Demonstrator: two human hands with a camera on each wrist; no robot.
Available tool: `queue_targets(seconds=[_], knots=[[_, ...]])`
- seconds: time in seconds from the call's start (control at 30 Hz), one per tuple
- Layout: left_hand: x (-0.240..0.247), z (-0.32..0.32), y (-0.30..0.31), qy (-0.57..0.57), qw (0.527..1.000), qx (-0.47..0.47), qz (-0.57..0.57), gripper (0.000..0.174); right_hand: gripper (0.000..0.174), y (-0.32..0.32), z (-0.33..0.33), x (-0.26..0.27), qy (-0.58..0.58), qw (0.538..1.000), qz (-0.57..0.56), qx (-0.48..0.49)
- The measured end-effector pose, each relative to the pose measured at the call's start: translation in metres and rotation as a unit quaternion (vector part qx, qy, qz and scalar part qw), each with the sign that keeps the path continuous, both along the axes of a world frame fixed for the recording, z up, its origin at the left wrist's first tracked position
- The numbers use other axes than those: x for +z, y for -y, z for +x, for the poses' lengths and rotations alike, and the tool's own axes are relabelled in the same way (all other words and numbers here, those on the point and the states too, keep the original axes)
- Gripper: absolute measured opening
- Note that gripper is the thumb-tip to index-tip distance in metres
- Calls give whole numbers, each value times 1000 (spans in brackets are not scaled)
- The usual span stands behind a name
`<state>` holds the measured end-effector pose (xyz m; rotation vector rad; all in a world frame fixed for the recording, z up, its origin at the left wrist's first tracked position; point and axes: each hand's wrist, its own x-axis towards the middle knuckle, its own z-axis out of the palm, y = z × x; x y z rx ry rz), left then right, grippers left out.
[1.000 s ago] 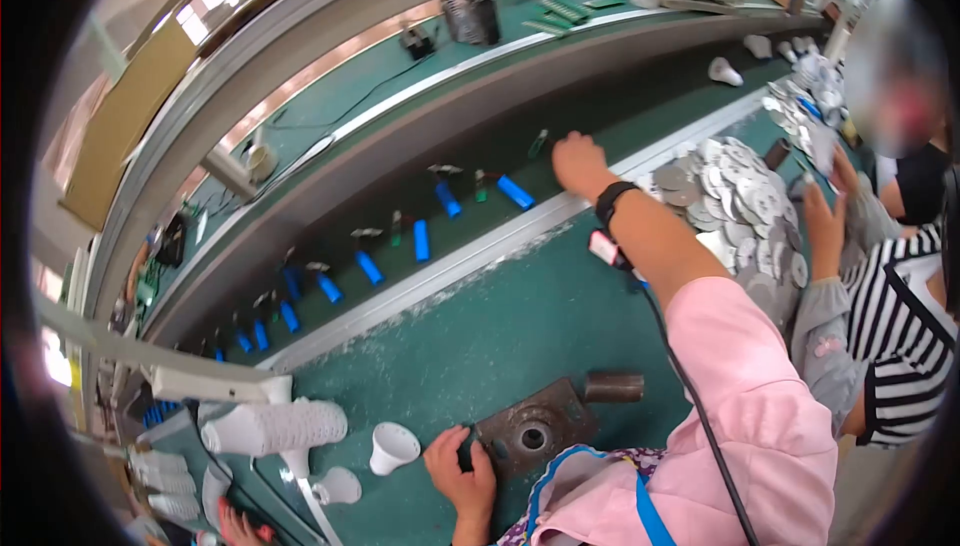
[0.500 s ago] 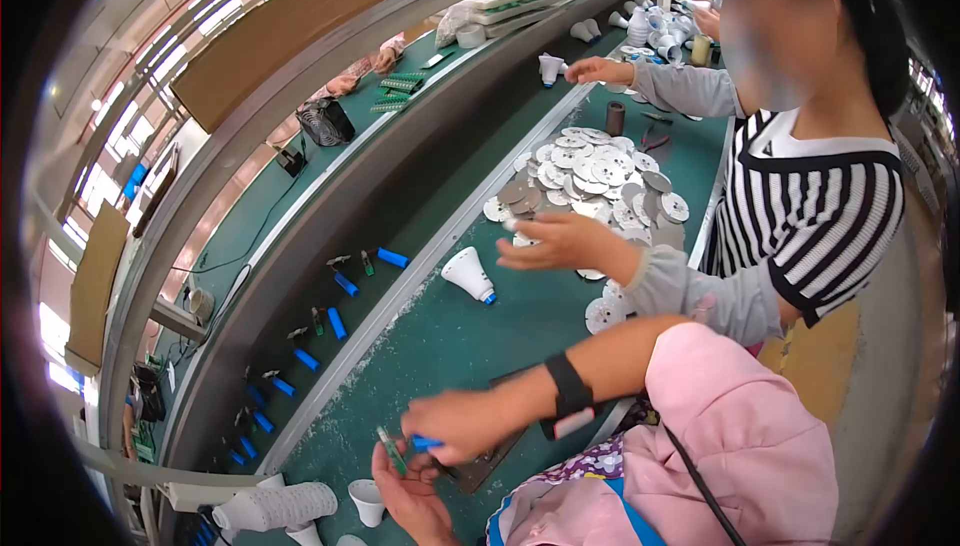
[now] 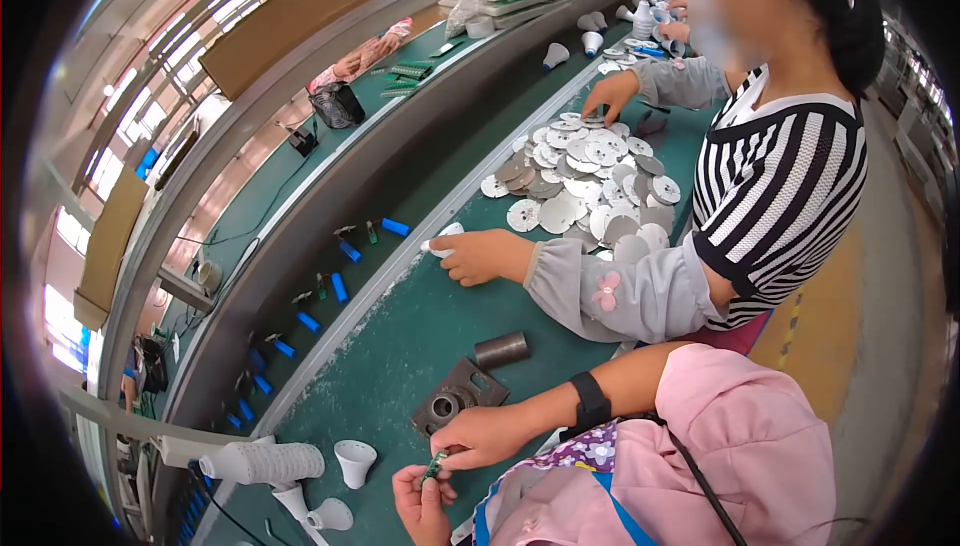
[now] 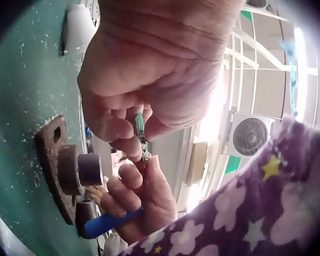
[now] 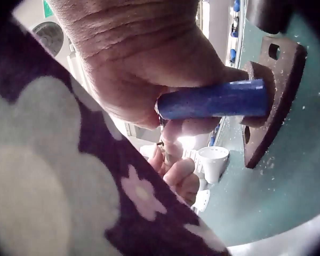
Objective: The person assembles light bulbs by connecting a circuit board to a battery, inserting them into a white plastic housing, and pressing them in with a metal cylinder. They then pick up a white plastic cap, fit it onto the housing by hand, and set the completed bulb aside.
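Low in the head view, my left hand (image 3: pixel 422 502) pinches a small green circuit board (image 3: pixel 434 466) between thumb and fingers. My right hand (image 3: pixel 482 436) meets it at the board's other end. The left wrist view shows the board (image 4: pixel 140 128) upright between both hands, and a blue cylinder (image 4: pixel 109 223) held in the right hand (image 4: pixel 144 202). In the right wrist view the blue cylinder (image 5: pixel 213 101) sticks out of the right hand (image 5: pixel 144 69) toward the metal fixture (image 5: pixel 280 90). That fixture (image 3: pixel 458 398) lies on the bench just beyond the hands.
A metal cylinder (image 3: pixel 501 349) lies behind the fixture. White cups (image 3: pixel 355 462) and a stacked row (image 3: pixel 265 461) stand at lower left. Blue cylinders (image 3: pixel 340 288) with boards lie along the sunken channel. Round plates (image 3: pixel 600 181) are piled near another person (image 3: pixel 770 186), whose hand reaches over the bench.
My right hand has come back from the channel with a blue cylinder and board, and both hands now meet at the board. The neighbour's near hand has moved to a white cup at the channel's edge.
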<state>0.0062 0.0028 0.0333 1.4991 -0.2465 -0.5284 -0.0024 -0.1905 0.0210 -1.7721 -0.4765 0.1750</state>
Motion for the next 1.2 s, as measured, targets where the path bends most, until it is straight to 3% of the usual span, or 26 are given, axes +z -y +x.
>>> queue_targets(seconds=[0.1,0.27,0.33,0.37,0.4,0.43,0.47,0.53,0.57,0.6,0.67,0.77,0.83,0.87,0.93,0.97,1.0,1.03,1.07,1.2], knots=[[-2,-2,-6,4,1000,-25,7,14,22,-4,-5,-4,-32,999,31,-17],[-8,9,-20,33,998,-41,39,19,21,-5,-3,-16,42,998,-43,-6],[-11,21,-33,217,960,36,171,26,21,-3,-6,-17,25,999,-20,-31],[-12,29,-38,217,961,35,170,26,22,-1,-8,-17,10,998,2,-55],[-16,37,-44,351,875,141,303,29,22,0,-8,-19,8,998,2,-56],[-20,44,-49,466,741,240,419,33,23,2,-8,-20,-35,996,31,-70],[-26,52,-52,465,741,241,421,33,24,4,-7,-20,-77,992,59,-82],[-47,74,-57,585,636,204,460,48,25,8,-8,-19,-87,991,70,-78],[-60,82,-67,558,673,121,469,56,25,8,-9,-20,-91,990,75,-76],[-64,86,-66,558,674,121,469,56,25,8,-9,-20,-96,989,79,-75],[-71,89,-65,489,733,126,455,55,24,10,-11,-20,-89,990,64,-91],[-69,94,-61,435,756,127,472,60,23,14,-12,-18,-103,987,43,-117],[-91,96,-68,473,727,133,480,58,23,17,-11,-16,-97,985,14,-144],[-70,91,-53,328,839,140,411,53,24,19,-12,-16,-73,985,1,-155],[-68,81,-54,402,816,152,386,51,20,24,-11,-7,-218,961,74,-151],[-72,71,-55,401,797,201,404,51,22,24,-10,-7,-228,954,92,-172],[-68,66,-57,335,870,187,311,52,20,27,-8,-12,-265,941,113,-181],[-56,57,-52,260,907,204,260,51,19,30,-6,-14,-269,939,133,-171],[-48,48,-50,149,960,206,114,51,19,29,-4,-14,-265,936,156,-169],[-35,14,-43,136,976,166,42,55,20,21,6,0,-265,942,155,-133]])
